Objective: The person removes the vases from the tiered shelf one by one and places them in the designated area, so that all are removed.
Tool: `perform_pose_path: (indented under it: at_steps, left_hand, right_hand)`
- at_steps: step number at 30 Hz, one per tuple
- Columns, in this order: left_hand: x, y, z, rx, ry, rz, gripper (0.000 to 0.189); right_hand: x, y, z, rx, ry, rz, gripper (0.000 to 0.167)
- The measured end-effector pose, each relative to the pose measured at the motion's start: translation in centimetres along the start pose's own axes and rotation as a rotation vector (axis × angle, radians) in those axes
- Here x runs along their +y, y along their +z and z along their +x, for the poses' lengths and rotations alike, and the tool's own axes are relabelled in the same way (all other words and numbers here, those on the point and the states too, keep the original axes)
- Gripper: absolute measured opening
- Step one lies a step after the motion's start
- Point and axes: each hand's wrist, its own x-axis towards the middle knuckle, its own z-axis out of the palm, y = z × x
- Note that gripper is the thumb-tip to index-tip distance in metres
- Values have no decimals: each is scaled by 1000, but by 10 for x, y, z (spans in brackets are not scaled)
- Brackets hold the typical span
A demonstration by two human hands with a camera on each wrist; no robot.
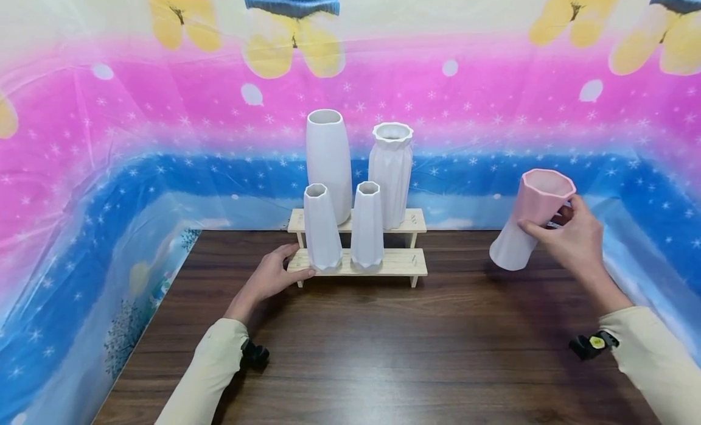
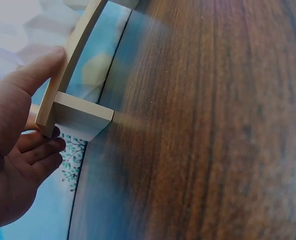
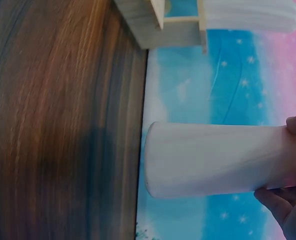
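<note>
My right hand (image 1: pixel 575 236) grips a pink-and-white vase (image 1: pixel 528 221) by its upper part, thumb on the near side. The vase has a pink faceted mouth and a white flared base, and tilts a little; in the right wrist view its white lower body (image 3: pixel 213 160) shows. My left hand (image 1: pixel 274 270) holds the left end of the lower shelf of a pale wooden two-step stand (image 1: pixel 402 263), thumb on top and fingers beneath. Two small white faceted vases (image 1: pixel 323 230) (image 1: pixel 368 230) stand on that lower shelf.
On the upper shelf stand a tall smooth white vase (image 1: pixel 328 163) and a pleated white vase (image 1: pixel 391 175) with a scalloped rim. The stand is near the back edge of a dark wooden table (image 1: pixel 383 352). A printed cloth (image 1: pixel 394 78) hangs behind and around the table.
</note>
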Motion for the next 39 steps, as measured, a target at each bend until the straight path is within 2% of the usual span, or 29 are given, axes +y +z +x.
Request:
perform_pose_path:
  at_steps: [7,20,27,39]
  left_hand:
    - [0,-1,1,1,1,-1,91]
    - [0,-2,0,5,2,-9,90]
    - [-2,-2,0,4,12,-16,87]
    - [-2,0,0,6,1,-18,89]
  right_hand:
    - [14,-1,9,8,13,-49,86]
    - [51,4,27,49,72,-39,87]
    - [68,5,30,77,89,-35,88]
    - [89,0,33,71,146,-64,89]
